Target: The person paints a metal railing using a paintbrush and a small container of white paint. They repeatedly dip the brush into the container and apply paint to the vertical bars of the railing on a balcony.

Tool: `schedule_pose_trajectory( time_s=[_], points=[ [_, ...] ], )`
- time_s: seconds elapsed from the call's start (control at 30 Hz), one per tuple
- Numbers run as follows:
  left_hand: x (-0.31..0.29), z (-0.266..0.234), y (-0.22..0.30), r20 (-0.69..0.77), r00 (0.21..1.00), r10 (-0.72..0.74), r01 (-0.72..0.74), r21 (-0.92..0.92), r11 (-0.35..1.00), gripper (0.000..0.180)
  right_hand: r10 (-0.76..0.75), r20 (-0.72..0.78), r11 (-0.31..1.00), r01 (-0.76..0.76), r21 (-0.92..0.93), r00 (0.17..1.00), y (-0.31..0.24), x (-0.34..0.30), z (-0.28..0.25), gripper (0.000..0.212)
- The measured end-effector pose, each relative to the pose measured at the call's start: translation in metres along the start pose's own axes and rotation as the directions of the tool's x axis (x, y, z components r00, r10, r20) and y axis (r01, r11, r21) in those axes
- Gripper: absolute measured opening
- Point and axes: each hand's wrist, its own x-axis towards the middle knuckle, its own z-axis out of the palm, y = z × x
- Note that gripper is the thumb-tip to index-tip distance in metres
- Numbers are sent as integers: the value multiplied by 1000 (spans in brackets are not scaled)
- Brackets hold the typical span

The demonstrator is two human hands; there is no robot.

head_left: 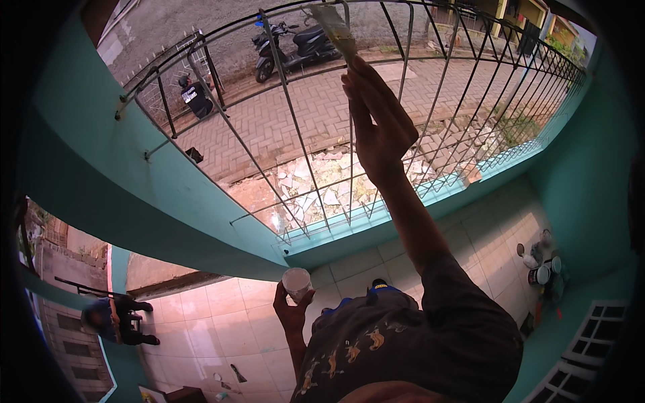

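- Paintbrush (336,30) is held at the top of the view, its bristle end raised against the upper bars of the metal railing (295,127).
- Right hand (376,124) is raised high, fingers extended and closed on the brush handle; the forearm runs down to a dark sleeve at the lower edge.
- Left hand (290,309) is held low near the body, fingers wrapped around a small white cup (296,281); the cup's open top faces up and its contents look pale.
- Railing of thin grey bars stands on a teal ledge (168,201) and curves around the tiled balcony floor (222,316).
- Paint cans (541,265) sit grouped on the floor at the right, near the teal wall, well apart from both hands.
- Below the railing, a brick-paved yard shows a parked scooter (295,47) and a person in dark clothing (196,97) beside a wire rack.
- Another person (114,319) crouches at the far left.
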Motion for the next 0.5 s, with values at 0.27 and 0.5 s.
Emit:
schedule_pose_trajectory(
  time_s=[0.27, 0.5],
  points=[
    [3, 2, 4, 19, 1000, -12, 12, -15, 1000, 58, 3, 21, 1000, -3, -6, 1000, 5, -5, 0, 29],
    [4, 14, 5, 16, 999, -31, 31, -34, 999, 62, 16, -49, 999, -14, 41, 999, 9, -2, 9, 25]
  ],
)
